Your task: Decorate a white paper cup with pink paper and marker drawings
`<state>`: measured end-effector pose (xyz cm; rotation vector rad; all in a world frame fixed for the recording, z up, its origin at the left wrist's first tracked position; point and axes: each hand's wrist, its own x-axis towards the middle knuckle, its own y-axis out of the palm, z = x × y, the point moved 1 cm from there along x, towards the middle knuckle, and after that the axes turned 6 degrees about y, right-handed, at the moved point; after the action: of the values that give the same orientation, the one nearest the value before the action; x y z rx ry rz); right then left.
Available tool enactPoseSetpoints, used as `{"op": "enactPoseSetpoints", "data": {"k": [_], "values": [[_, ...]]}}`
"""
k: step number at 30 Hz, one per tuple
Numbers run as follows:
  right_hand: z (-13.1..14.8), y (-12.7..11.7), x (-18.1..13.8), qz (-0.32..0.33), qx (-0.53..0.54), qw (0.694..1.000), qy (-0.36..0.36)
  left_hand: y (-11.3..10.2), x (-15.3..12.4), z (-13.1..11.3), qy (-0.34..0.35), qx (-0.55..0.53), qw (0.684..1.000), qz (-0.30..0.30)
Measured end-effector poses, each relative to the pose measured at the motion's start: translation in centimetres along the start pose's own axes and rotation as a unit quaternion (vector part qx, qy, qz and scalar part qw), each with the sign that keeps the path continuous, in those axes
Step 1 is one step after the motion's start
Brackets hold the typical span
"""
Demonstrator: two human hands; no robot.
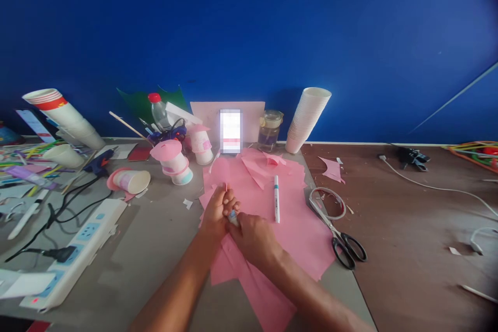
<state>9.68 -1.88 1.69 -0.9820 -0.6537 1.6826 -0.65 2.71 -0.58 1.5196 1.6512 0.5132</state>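
My left hand (218, 210) is closed, with a small pink tip (226, 187) showing between thumb and finger. Pressed up against it, my right hand (254, 236) is also closed, around a small white object with a blue mark (233, 216); its kind I cannot make out. Both hands are above crumpled pink paper sheets (295, 238). Just beyond the left hand is a rounded pink paper piece (221, 170). To the right of my hands, a white marker with a teal band (276, 199) lies on the paper.
Scissors (342, 241) and a tape roll (337, 203) lie right. Behind stand a bright phone (231, 132), a glass jar (270, 129) and stacked paper cups (308, 120). Pink-trimmed cups (176, 163), a glue gun (99, 162) and a power strip (80, 254) are left.
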Motion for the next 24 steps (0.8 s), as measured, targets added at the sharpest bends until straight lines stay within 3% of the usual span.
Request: {"op": "enactPoseSetpoints", "data": {"k": [3, 6, 14, 17, 20, 24], "values": [[0.2, 0.0, -0.2, -0.024, -0.09, 0.996, 0.002, 0.5, 0.0, 0.1, 0.057, 0.055, 0.997, 0.005], [0.2, -0.2, -0.2, -0.026, -0.096, 0.995, 0.002, 0.6, 0.0, 0.2, 0.081, 0.08, 0.994, -0.004], [-0.9, -0.5, 0.4, 0.024, 0.07, 0.997, -0.032, 0.2, 0.0, -0.4, 0.055, 0.041, 0.997, 0.018], [-1.1, -0.7, 0.6, 0.051, 0.079, 0.995, -0.03, 0.3, -0.2, -0.3, 0.046, 0.028, 0.998, 0.027], [-1.1, -0.9, 0.4, 0.058, 0.036, 0.997, -0.029, 0.6, -0.5, -0.1, 0.04, 0.034, 0.998, 0.045], [-0.7, -0.9, -0.1, 0.003, -0.085, 0.996, -0.018, 1.0, -0.6, 0.2, 0.062, 0.084, 0.994, 0.045]]}}
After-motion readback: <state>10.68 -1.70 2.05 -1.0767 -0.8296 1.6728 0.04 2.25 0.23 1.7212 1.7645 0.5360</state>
